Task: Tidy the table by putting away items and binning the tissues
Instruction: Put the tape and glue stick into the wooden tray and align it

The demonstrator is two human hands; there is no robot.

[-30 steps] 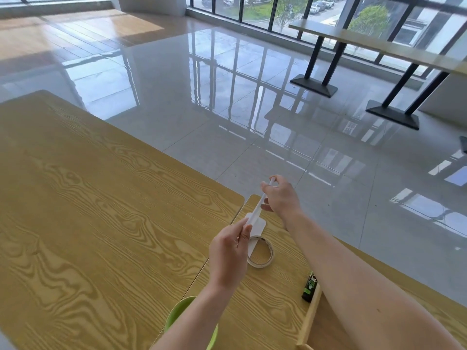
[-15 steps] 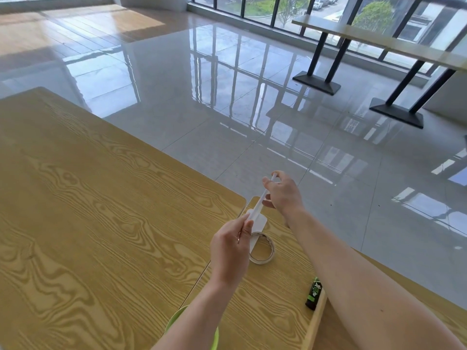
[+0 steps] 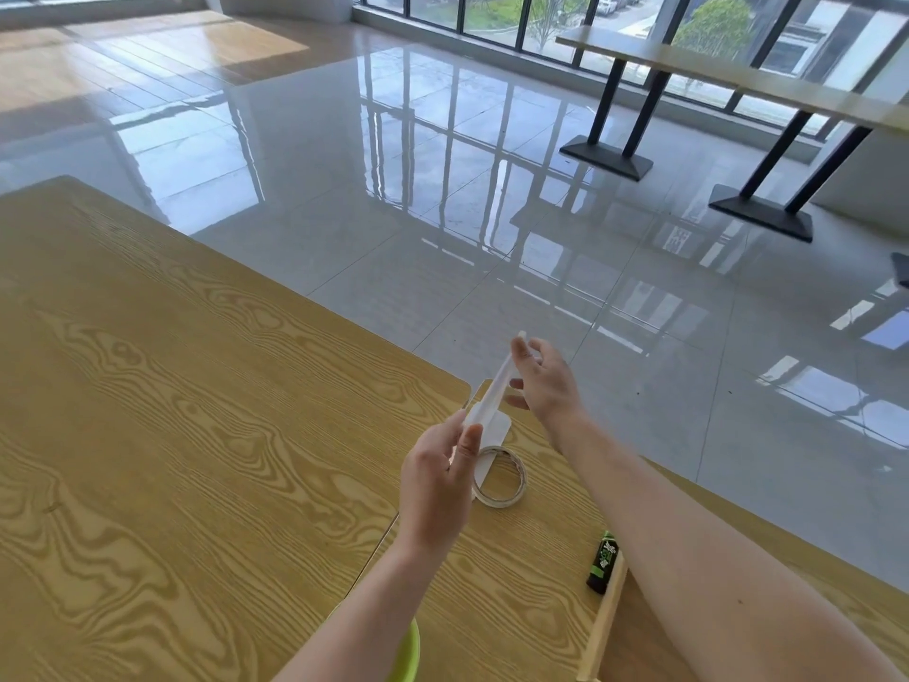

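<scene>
I see both hands held up over the table, with a white strip between them. The left hand pinches the near end of the strip with thumb and fingers. The right hand pinches the far end with its fingertips, and its other fingers are a bit spread. The strip is in the air, slanting up and away from me. Its near end is wider and hangs down over a tape roll that lies flat on the table. I cannot tell if they touch. Near my right arm a small green and black tube lies beside a wood edge. Part of a green bowl peeks out under my left arm.
</scene>
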